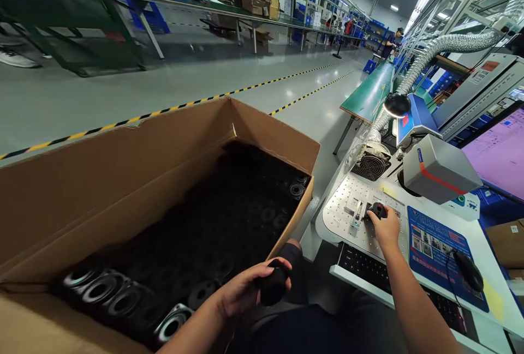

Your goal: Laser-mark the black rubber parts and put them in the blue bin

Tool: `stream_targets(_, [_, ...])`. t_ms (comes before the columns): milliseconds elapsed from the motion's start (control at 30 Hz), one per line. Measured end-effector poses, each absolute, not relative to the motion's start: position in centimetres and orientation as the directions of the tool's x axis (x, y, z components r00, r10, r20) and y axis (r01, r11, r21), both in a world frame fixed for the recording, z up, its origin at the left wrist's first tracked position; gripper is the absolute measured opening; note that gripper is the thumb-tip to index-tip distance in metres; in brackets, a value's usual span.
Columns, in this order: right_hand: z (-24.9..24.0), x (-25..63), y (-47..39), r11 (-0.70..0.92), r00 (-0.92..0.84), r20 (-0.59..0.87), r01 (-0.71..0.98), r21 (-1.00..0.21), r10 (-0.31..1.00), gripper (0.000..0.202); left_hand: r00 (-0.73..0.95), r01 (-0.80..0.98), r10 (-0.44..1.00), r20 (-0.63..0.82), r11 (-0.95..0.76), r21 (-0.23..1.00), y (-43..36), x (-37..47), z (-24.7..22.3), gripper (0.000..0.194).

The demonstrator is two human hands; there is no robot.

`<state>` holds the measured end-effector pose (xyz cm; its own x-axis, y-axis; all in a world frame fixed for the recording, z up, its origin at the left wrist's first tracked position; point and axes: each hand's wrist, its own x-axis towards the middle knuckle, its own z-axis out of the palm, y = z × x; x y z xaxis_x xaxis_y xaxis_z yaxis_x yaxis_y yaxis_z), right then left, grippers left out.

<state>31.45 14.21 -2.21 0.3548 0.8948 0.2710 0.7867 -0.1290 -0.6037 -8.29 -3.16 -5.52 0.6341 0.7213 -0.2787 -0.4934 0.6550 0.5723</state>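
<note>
My left hand (pixel 242 289) is closed around a black round part (pixel 273 284), held over the near right edge of a big cardboard box (pixel 309 193). Inside the box lie many black parts with ring-shaped faces (pixel 100 288), some with a silvery rim; the darker middle is hard to make out. On the right, my right hand (pixel 385 226) grips another black round part (pixel 379 210) by its side. That part sits at a small metal fixture (pixel 357 215) on a perforated plate (pixel 338 215). Whether it rests in the fixture, I cannot tell.
A grey machine head (pixel 440 168) overhangs the plate, beside a fan (pixel 371 164) and a flexible silver duct (pixel 454 43). A keyboard (pixel 362 268), blue mat (pixel 434 245) and black mouse (pixel 469 270) lie nearer me. A green bench (pixel 370 92) stands beyond.
</note>
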Motion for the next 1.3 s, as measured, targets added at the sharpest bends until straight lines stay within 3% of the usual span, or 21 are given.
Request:
stream_targets(233, [-2.4,32.3,12.8,-0.137,0.321,0.266,0.833,-0.536,0.909,0.089,0.652,-0.548,0.708,-0.272,0.688,0.475,-3.0,-8.5,-6.6,0.046])
stream_targets(433, [-4.2,33.3,11.6,-0.185,0.381,0.218,0.779,-0.599,0.899,0.075,0.650,-0.605,0.723,-0.236,0.679,0.415,-3.0,-8.7,-8.0,0.046])
stream_targets(567, [-4.8,32.6,11.9,-0.148,0.375,0.242,0.760,-0.632,0.895,0.064,0.650,-0.606,0.726,-0.223,0.673,0.424,-2.9,-8.7,-8.5,0.045])
stream_targets(1067, [-5.3,31.8,12.2,-0.096,0.367,0.315,0.770,-0.631,0.875,0.065,0.631,-0.596,0.730,-0.260,0.672,0.439,-2.9,-8.5,-7.7,0.042])
stream_targets(1200, [-4.5,32.2,10.1,-0.086,0.392,0.327,0.743,-0.663,0.860,0.068,0.617,-0.594,0.740,-0.270,0.662,0.457,-2.9,-8.4,-7.2,0.042])
stream_targets(1300, [-4.0,32.7,6.4,-0.049,0.393,0.372,0.740,-0.671,0.841,0.057,0.624,-0.593,0.734,-0.268,0.667,0.451,-2.9,-8.4,-7.1,0.043])
